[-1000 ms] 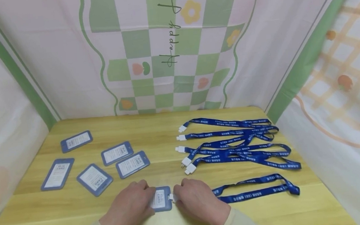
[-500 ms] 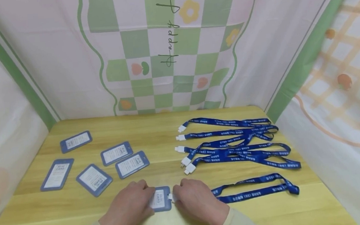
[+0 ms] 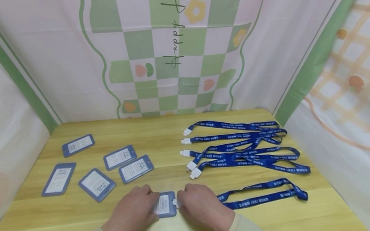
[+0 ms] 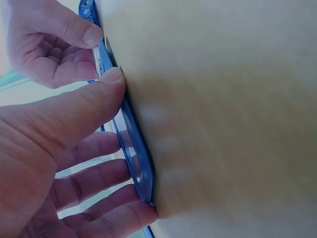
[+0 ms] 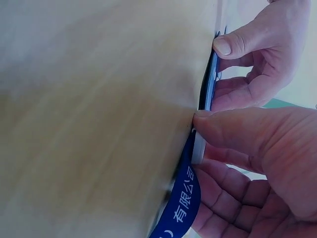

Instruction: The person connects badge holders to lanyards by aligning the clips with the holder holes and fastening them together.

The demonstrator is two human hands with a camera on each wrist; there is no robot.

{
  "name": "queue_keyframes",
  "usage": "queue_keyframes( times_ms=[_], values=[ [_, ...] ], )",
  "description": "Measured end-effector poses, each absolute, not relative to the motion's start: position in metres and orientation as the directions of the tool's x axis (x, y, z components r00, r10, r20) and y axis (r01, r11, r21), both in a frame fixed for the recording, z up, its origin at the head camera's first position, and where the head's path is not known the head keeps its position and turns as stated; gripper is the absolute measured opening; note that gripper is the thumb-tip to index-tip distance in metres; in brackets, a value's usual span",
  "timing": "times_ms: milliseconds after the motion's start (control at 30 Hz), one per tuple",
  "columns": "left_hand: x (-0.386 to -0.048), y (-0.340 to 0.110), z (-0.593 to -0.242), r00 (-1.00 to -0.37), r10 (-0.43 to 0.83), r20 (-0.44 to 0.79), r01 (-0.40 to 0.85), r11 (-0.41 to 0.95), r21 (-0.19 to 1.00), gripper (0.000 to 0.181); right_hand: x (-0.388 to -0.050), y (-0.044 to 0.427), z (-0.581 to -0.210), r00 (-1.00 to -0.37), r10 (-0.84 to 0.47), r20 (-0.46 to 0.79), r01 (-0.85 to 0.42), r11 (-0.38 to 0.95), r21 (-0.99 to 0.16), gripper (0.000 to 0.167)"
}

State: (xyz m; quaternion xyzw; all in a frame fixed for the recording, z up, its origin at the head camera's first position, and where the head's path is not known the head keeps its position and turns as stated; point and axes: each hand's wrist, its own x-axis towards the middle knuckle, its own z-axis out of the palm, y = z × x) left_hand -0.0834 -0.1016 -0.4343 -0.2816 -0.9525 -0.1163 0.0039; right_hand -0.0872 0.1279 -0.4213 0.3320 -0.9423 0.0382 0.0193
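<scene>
Lower centre: left grip holds blue ID card holder, right grip pinches white lanyard clip at holder's right edge. Five more card holders mid-left on bench

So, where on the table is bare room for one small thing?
Bare table lies between the loose card holders and the white clips, and front left, outside the left hand. Crowded: the right side, where blue lanyards overlap, and between that and the right hand, at the held card holder.

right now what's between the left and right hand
In the head view, the uncovered part of a blue card holder and a white clip lie between the left hand and right hand.
</scene>
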Motion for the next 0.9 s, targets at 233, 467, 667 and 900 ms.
queue_keyframes(
  times_ms=[233,467,667,900],
  values=[
    [-0.0832,-0.1017,-0.4339,-0.842,0.536,0.064,0.535,0.815,0.222,0.051,-0.0874,0.1274,-0.4213,-0.787,-0.616,0.038,-0.617,0.784,-0.069,0.007],
    [-0.0823,-0.1023,-0.4326,-0.840,0.538,0.066,0.538,0.812,0.228,0.051,-0.0884,0.1271,-0.4216,-0.787,-0.616,0.034,-0.617,0.783,-0.078,0.008],
    [-0.0822,-0.1023,-0.4332,-0.841,0.537,0.074,0.538,0.811,0.228,0.050,-0.0907,0.1279,-0.4224,-0.786,-0.617,0.030,-0.617,0.781,-0.093,0.007],
    [-0.0824,-0.1023,-0.4330,-0.836,0.543,0.085,0.547,0.807,0.224,0.050,-0.0916,0.1280,-0.4224,-0.779,-0.626,0.035,-0.627,0.775,-0.082,0.008]
  ],
)
